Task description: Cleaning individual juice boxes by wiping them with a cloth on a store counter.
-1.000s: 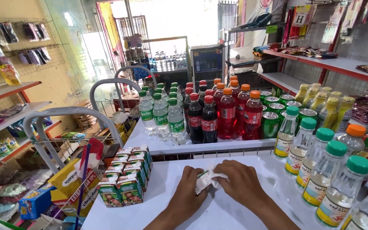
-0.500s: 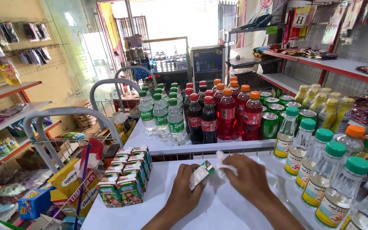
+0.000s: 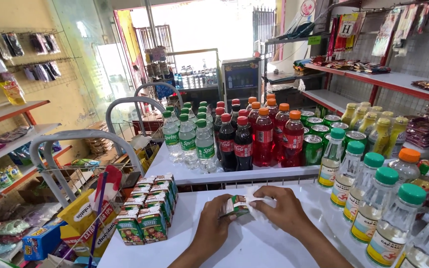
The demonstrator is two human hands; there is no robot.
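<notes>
Head view: both hands' fingers grasp a small green carton (image 3: 238, 205); the right hand (image 3: 280, 210) seemingly presses white cloth (image 3: 263, 200) onto it, left hand (image 3: 214, 227) beside. Matching cartons (image 3: 146, 210) stand left of it on the worktop (image 3: 254, 248).

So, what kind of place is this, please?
Most likely a small grocery shop. Rows of soft-drink bottles stand on a white counter, small juice cartons are stacked in rows, and wall shelves hold packaged goods. Both hands hold one small carton.
</notes>
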